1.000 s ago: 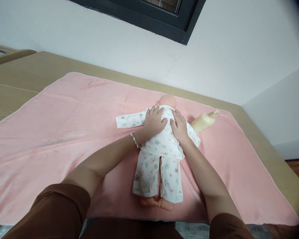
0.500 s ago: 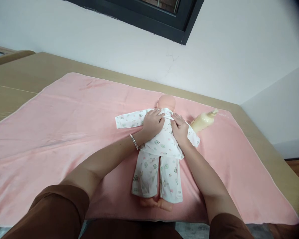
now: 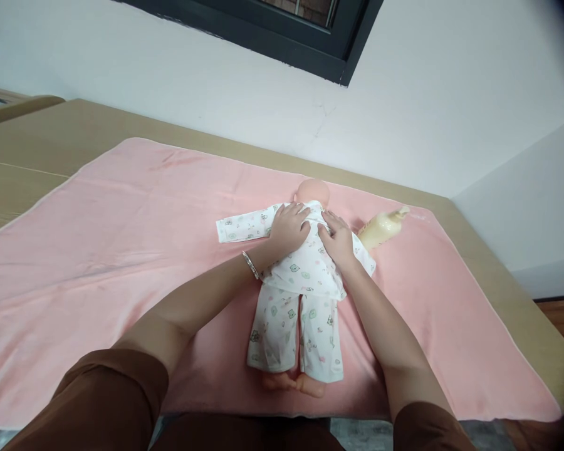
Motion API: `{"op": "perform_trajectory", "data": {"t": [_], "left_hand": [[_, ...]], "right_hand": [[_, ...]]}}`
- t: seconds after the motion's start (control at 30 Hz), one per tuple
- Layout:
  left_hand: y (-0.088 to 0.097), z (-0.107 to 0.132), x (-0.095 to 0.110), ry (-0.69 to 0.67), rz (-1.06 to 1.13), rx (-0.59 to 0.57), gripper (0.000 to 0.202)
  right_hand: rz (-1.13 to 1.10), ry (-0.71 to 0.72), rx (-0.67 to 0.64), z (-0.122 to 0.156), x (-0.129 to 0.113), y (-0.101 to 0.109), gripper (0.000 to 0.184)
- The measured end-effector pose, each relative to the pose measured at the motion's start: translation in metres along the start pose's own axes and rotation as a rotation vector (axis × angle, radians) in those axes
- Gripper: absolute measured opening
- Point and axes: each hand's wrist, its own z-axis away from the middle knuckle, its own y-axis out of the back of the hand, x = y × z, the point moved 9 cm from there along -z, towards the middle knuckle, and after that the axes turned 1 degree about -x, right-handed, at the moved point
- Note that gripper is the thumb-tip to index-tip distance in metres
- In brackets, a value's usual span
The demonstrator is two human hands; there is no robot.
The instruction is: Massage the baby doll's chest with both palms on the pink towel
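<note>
A baby doll (image 3: 313, 190) lies on a pink blanket (image 3: 136, 232), its head toward the wall and its bare feet toward me. It wears a white printed top (image 3: 301, 269) and matching trousers (image 3: 273, 329). My left hand (image 3: 289, 229) rests flat on the upper left of the top, fingers stretched toward the doll's neck. On the upper right, my right hand (image 3: 337, 239) lies on the cloth with its thumb apart from the fingers. The doll's face is not visible. A silver bracelet (image 3: 250, 265) circles my left wrist.
A pale yellow bottle (image 3: 382, 228) lies on its side just right of the doll's right sleeve. The blanket covers most of a wooden table (image 3: 98, 122). Behind stand a white wall (image 3: 404, 113) and a dark window frame (image 3: 282, 47).
My right thumb has shifted slightly left across the top. My left hand stays in nearly the same place, and the doll and bottle lie as before.
</note>
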Motion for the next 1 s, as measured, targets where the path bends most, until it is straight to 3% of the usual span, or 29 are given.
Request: {"op": "perform_trajectory", "data": {"t": [0.07, 0.2, 0.5, 0.73, 1.0], "left_hand": [[0.003, 0.001, 0.003, -0.033, 0.006, 0.03, 0.034], [0.013, 0.007, 0.003, 0.054, -0.006, 0.119, 0.028], [0.0, 0.0, -0.007, 0.101, -0.001, -0.011, 0.049], [0.008, 0.004, -0.003, 0.065, 0.099, 0.099, 0.031], [0.007, 0.007, -0.007, 0.089, 0.144, 0.129, 0.03]], "right_hand": [[0.041, 0.005, 0.067, 0.003, -0.006, 0.006, 0.035], [0.145, -0.035, 0.09, 0.008, -0.013, 0.011, 0.032], [0.012, -0.059, -0.152, -0.007, 0.003, -0.007, 0.055], [-0.001, -0.067, 0.015, 0.001, -0.007, 0.002, 0.039], [0.022, -0.071, 0.056, 0.005, -0.009, 0.005, 0.038]]}}
